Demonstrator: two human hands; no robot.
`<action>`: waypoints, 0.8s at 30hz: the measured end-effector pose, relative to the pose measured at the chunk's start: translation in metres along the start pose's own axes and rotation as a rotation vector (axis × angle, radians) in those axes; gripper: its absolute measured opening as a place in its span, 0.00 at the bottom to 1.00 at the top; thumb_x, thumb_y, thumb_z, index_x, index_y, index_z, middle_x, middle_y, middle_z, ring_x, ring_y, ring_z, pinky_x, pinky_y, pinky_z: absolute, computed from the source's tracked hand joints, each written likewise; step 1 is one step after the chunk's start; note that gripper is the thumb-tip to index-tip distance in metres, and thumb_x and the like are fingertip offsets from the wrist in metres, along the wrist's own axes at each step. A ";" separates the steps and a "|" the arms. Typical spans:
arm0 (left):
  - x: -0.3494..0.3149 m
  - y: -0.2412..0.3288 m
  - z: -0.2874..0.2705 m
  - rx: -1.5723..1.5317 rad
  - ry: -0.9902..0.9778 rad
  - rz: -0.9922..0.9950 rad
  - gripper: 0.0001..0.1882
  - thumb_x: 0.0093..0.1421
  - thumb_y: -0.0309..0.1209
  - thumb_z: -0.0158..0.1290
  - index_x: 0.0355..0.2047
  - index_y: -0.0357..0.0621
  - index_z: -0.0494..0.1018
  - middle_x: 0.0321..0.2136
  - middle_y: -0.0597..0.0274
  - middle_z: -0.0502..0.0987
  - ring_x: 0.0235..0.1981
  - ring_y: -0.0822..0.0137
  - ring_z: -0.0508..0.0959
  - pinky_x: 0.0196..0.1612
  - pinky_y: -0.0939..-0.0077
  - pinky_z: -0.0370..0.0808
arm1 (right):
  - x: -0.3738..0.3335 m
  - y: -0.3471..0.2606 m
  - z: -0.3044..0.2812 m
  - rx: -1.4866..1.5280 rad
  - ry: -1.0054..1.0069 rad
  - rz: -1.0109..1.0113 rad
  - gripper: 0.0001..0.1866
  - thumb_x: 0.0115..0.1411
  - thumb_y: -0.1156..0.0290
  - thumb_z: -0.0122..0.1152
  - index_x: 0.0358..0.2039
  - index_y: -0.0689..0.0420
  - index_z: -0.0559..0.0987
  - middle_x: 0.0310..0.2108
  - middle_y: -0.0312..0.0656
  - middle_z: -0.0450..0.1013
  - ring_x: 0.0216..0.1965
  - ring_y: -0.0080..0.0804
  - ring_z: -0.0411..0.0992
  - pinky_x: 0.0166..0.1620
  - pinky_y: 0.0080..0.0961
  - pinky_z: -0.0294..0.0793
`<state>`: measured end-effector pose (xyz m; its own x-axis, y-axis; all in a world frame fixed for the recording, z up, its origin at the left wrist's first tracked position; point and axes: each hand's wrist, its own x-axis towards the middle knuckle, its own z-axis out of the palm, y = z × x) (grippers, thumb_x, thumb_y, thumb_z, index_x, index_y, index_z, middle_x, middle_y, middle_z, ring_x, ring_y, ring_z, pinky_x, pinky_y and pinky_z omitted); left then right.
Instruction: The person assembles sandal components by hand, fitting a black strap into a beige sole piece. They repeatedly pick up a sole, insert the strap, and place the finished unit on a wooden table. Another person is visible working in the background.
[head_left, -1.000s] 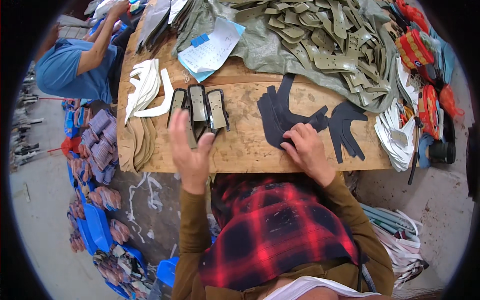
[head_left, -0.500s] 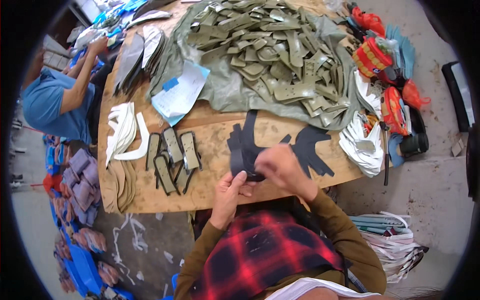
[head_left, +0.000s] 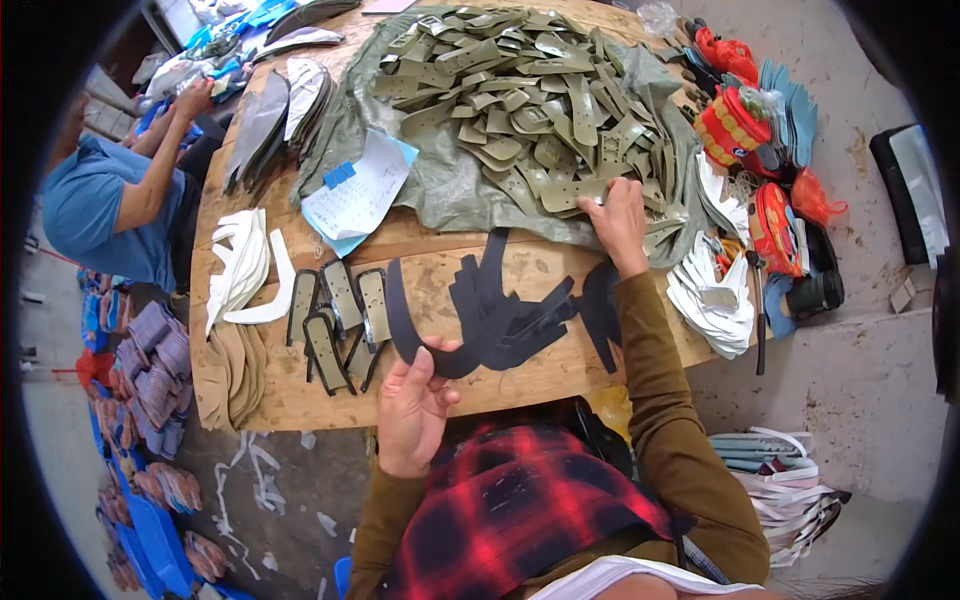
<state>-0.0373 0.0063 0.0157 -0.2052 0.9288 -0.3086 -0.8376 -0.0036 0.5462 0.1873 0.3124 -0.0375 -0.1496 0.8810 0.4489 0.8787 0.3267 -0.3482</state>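
Observation:
My left hand (head_left: pixel 412 415) pinches the lower part of a black curved strip (head_left: pixel 400 315) between thumb and fingers, near the table's front edge. The strip arcs up and away from the hand. My right hand (head_left: pixel 624 225) reaches to the near edge of a pile of olive plates (head_left: pixel 510 90). Its thumb and fingers close on the end of an olive plate with small holes (head_left: pixel 568 194). Between my hands lies a heap of black cut strips (head_left: pixel 515 325); more black pieces (head_left: pixel 598 305) lie partly behind my right forearm.
Black-edged olive pieces (head_left: pixel 340 300), white curved pieces (head_left: pixel 240 265) and tan pieces (head_left: pixel 235 375) lie on the left. A paper sheet (head_left: pixel 355 190) rests on the olive sheeting (head_left: pixel 455 205). White pieces (head_left: pixel 710 305) and red bags (head_left: pixel 780 230) line the right. A person in blue (head_left: pixel 115 205) works at far left.
My right hand has left the black pieces and moved up to the olive pile. My left hand has shifted left, and the black strip in it now stretches out as an arc.

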 end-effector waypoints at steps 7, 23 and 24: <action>0.001 -0.009 0.008 -0.102 0.031 -0.028 0.11 0.69 0.28 0.47 0.50 0.41 0.71 0.50 0.52 0.76 0.53 0.64 0.75 0.51 0.72 0.78 | 0.006 -0.005 -0.006 0.174 -0.108 0.180 0.20 0.50 0.66 0.69 0.37 0.61 0.69 0.33 0.46 0.73 0.31 0.43 0.72 0.37 0.37 0.71; 0.001 -0.015 0.015 -0.452 -0.023 -0.134 0.20 0.73 0.41 0.38 0.55 0.42 0.64 0.61 0.41 0.64 0.65 0.53 0.63 0.68 0.54 0.63 | -0.040 -0.033 0.011 0.567 -0.221 -0.069 0.12 0.60 0.71 0.63 0.42 0.63 0.77 0.35 0.43 0.76 0.32 0.27 0.73 0.36 0.27 0.72; 0.001 -0.015 0.015 -0.414 -0.008 -0.131 0.20 0.73 0.42 0.37 0.56 0.42 0.64 0.61 0.42 0.64 0.65 0.53 0.63 0.67 0.55 0.64 | -0.042 -0.033 0.007 0.582 -0.189 -0.070 0.12 0.60 0.71 0.63 0.42 0.63 0.77 0.35 0.43 0.76 0.32 0.27 0.74 0.36 0.26 0.72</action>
<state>-0.0167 0.0126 0.0191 -0.0807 0.9342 -0.3474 -0.9891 -0.0320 0.1436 0.1610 0.2669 -0.0505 -0.3223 0.8788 0.3519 0.4799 0.4721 -0.7395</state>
